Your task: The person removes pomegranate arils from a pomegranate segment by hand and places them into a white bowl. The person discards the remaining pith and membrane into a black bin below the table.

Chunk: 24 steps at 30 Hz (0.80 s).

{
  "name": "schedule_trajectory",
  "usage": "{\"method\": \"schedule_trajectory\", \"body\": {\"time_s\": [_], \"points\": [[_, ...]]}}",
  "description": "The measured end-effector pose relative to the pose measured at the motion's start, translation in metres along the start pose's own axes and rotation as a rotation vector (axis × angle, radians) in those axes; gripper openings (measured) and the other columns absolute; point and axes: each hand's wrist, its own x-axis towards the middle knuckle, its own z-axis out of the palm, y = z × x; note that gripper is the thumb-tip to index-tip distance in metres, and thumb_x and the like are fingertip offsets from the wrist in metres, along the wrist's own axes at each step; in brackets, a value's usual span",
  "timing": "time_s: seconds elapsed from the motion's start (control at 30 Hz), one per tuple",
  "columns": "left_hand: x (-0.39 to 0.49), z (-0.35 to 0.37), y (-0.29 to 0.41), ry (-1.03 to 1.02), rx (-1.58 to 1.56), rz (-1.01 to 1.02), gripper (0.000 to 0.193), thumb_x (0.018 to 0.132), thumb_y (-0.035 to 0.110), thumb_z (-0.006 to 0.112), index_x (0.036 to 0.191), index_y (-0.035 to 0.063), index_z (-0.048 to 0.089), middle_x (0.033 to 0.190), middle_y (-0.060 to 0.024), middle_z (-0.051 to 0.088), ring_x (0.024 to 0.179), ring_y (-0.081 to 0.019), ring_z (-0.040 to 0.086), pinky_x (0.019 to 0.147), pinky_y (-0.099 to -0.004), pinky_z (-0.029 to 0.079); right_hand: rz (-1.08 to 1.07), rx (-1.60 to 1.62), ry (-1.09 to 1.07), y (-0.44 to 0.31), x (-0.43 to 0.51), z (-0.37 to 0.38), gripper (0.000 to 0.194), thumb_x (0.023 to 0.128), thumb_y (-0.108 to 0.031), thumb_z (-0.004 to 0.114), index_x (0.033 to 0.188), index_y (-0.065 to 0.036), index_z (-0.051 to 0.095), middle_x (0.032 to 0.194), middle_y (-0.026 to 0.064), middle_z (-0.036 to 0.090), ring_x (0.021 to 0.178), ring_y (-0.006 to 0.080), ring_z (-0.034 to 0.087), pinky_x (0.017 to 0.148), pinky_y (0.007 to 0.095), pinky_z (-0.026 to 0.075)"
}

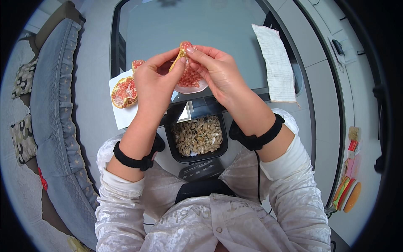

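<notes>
Between my two hands is a wedge of pomegranate (185, 46) with yellow rind and pale red seeds, held above a bowl (192, 89). My left hand (159, 74) grips it by the rind side, thumb against the inner flesh. The thumb and fingers of my right hand (217, 64) press on its seeds. Loose pomegranate seeds (190, 77) lie in the bowl below. Left of my left hand, a larger pomegranate piece (124, 91) rests on white paper (121, 117), and another piece (137, 64) shows partly behind that hand.
The glass-topped table (189, 22) has a dark frame. A white cloth (275, 63) hangs over its right side. Below the near edge stands a black bin (225, 148) full of shells or husks (198, 135). A blue-covered sofa (53, 104) is at left; a cabinet (330, 78) runs along the right.
</notes>
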Motion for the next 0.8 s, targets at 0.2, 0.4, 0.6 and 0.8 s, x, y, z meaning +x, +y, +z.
{"method": "schedule_trajectory", "body": {"time_s": [0.2, 0.4, 0.6, 0.8], "points": [[-0.0009, 0.0008, 0.0040, 0.003, -0.070, -0.019, 0.030, 0.090, 0.011, 0.073, 0.114, -0.0053, 0.071, 0.095, -0.0108, 0.075, 0.084, -0.0107, 0.069, 0.075, -0.0228, 0.054, -0.017, -0.047, 0.032, 0.0013, 0.0009, -0.0007, 0.037, 0.086, -0.017, 0.081, 0.109, 0.004, 0.062, 0.092, 0.0062, 0.066, 0.080, 0.0091, 0.062, 0.071, 0.0229, 0.054], [-0.0005, 0.0009, 0.0020, 0.022, -0.103, -0.056, 0.027, 0.090, 0.010, 0.072, 0.112, -0.0055, 0.072, 0.094, -0.0105, 0.075, 0.084, -0.0106, 0.069, 0.076, -0.0227, 0.054, -0.036, -0.066, 0.033, 0.0010, 0.0010, -0.0008, 0.036, 0.085, -0.015, 0.081, 0.108, 0.005, 0.062, 0.092, 0.0075, 0.067, 0.082, 0.0097, 0.063, 0.071, 0.0232, 0.055], [-0.0010, 0.0012, 0.0007, 0.025, -0.112, -0.055, 0.026, 0.090, 0.009, 0.071, 0.112, -0.0058, 0.072, 0.094, -0.0101, 0.074, 0.084, -0.0101, 0.068, 0.075, -0.0224, 0.054, -0.038, -0.075, 0.056, 0.0007, -0.0001, 0.0017, 0.031, 0.086, -0.011, 0.078, 0.108, 0.005, 0.062, 0.094, 0.0084, 0.066, 0.082, 0.0100, 0.063, 0.072, 0.0233, 0.054], [0.0008, -0.0001, 0.0027, 0.031, -0.117, -0.063, 0.029, 0.090, 0.010, 0.072, 0.114, -0.0058, 0.071, 0.093, -0.0102, 0.074, 0.084, -0.0095, 0.068, 0.074, -0.0222, 0.054, -0.008, 0.084, 0.009, -0.0036, -0.0012, 0.0038, 0.029, 0.087, -0.010, 0.075, 0.107, 0.005, 0.062, 0.094, 0.0078, 0.066, 0.084, 0.0101, 0.062, 0.077, 0.0219, 0.053]]}}
